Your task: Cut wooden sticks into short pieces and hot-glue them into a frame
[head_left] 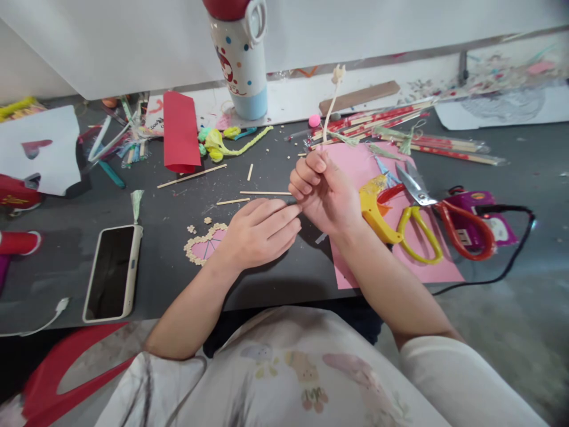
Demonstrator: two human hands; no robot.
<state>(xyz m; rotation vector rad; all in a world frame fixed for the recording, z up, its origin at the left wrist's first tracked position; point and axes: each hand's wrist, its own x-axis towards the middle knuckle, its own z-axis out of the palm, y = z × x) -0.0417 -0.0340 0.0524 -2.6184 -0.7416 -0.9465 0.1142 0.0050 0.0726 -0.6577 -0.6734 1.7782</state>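
My right hand (326,193) is closed around a thin, slightly curved cream stem (329,112), which sticks up from the fist. A small, knobby, flower-like tip (338,73) tops it. My left hand (262,231) is held palm down, its fingers together and fingertips meeting the lower edge of the right hand; whatever they pinch is hidden. Under the left wrist lies a pink heart (202,248) edged with small beige flower-shaped pieces, partly covered by the hand. Two loose pieces (207,220) lie beside it. Thin wooden sticks (265,193) rest just beyond the hands.
On the right, scissors (422,193) and a yellow glue gun (377,210) lie on pink paper (344,267), with a black cable (511,267) nearby. A phone (111,273) lies at left. Behind stand a bottle (242,65), red paper (181,130) and wrapped sticks (444,145).
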